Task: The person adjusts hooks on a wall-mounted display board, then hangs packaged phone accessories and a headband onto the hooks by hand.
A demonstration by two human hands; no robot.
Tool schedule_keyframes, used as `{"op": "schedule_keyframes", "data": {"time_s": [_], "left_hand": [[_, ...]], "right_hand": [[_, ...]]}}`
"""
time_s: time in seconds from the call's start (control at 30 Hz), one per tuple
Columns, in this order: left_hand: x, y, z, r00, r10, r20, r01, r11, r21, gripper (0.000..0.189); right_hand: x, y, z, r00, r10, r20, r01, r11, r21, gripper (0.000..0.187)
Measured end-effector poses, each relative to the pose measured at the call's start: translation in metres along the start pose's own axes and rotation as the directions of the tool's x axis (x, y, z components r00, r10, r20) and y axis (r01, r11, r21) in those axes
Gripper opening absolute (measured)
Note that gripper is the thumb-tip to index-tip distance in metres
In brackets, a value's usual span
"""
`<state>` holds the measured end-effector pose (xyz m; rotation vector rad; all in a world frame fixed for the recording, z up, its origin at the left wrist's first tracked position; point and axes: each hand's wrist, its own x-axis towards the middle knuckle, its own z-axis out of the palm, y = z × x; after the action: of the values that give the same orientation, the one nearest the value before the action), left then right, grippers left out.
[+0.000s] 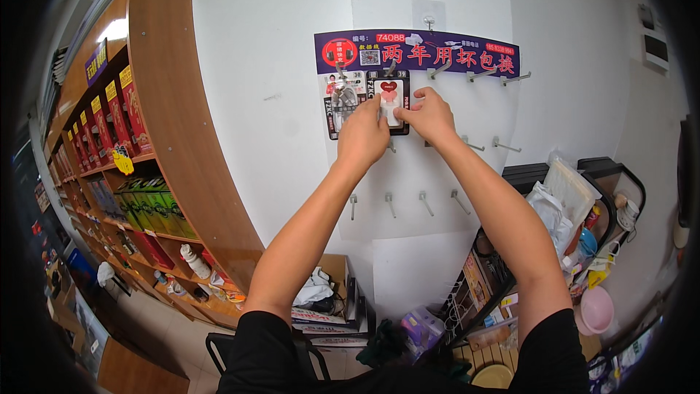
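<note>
A packaged charger [389, 99], white with red and pink hearts on a black card, hangs from a metal hook on the wall board. My left hand [365, 134] covers its left edge, fingertips on the front; whether they grip it is hidden. From the right, my right hand [432, 117] lays its thumb over the card's right edge, its other fingers spread beside it. A packaged white cable [344, 99] hangs just left, partly behind my left hand. Above both packs runs a purple banner [415, 53] bearing writing.
Bare metal hooks [389, 205] stick out from the board in rows. At left stands a wooden shelf unit [180, 93] with boxed goods. Below are stacked cartons [331, 320] and a black chair [216, 353]. A cluttered rack [563, 219] and pink basin [594, 309] are at right.
</note>
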<state>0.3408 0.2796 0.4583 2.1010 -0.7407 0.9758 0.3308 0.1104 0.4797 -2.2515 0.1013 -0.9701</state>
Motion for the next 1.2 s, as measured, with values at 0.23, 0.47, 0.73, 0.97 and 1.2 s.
{"op": "schedule_keyframes", "data": {"time_s": [0.23, 0.47, 0.73, 0.97, 1.2], "left_hand": [[-0.094, 0.01, -0.039, 0.96, 0.15, -0.235, -0.198, 0.96, -0.198, 0.023], [-0.256, 0.008, 0.013, 0.983, -0.09, 0.159, 0.147, 0.906, -0.398, 0.015], [-0.349, 0.057, 0.165, 0.766, -0.126, 0.63, 0.574, 0.576, -0.583, 0.018], [-0.363, 0.127, 0.259, 0.642, -0.032, 0.766, 0.693, 0.452, -0.562, 0.029], [-0.318, 0.196, 0.27, 0.855, -0.079, 0.512, 0.415, 0.695, -0.587, 0.044]], "right_hand": [[-0.104, 0.026, -0.059, 0.932, -0.24, -0.272, 0.322, 0.892, 0.317, 0.02], [-0.29, 0.175, -0.085, 0.923, 0.201, -0.329, -0.027, 0.884, 0.466, 0.011], [-0.384, 0.298, -0.106, 0.79, 0.479, -0.382, -0.325, 0.857, 0.401, 0.019], [-0.344, 0.378, -0.143, 0.837, 0.45, -0.311, -0.419, 0.893, 0.164, 0.035], [-0.278, 0.419, -0.123, 0.918, 0.347, -0.195, -0.378, 0.913, -0.155, 0.064]]}}
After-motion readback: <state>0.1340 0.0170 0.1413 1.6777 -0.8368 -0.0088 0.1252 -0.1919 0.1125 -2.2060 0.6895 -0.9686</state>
